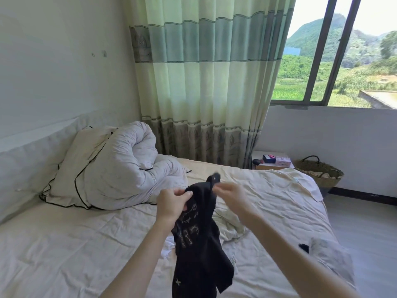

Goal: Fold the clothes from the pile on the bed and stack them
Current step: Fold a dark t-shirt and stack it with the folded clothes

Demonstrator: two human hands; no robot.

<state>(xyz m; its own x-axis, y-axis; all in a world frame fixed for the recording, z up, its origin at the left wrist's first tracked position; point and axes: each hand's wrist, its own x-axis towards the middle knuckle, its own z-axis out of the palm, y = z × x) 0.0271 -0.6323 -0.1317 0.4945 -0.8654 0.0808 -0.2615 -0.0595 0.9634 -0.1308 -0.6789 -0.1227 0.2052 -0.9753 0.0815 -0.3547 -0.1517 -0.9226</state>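
Note:
A black garment [198, 250] with pale printed markings hangs above the bed [64, 244], held up at its top edge. My left hand [171, 203] grips the cloth's upper left part. My right hand [228, 195] pinches the upper right part, where a small flap sticks up. Beneath the garment lie a white piece of clothing [168, 247] and a crumpled cream piece [231, 227] on the sheet. A folded pale patterned item [330, 257] with something black at its edge sits at the bed's right side.
A rolled white duvet [129, 166] and a pillow [71, 168] with black piping lie at the head of the bed. A bedside table [272, 161] with small boxes and a woven basket [320, 171] stand under the window. Green striped curtains hang behind.

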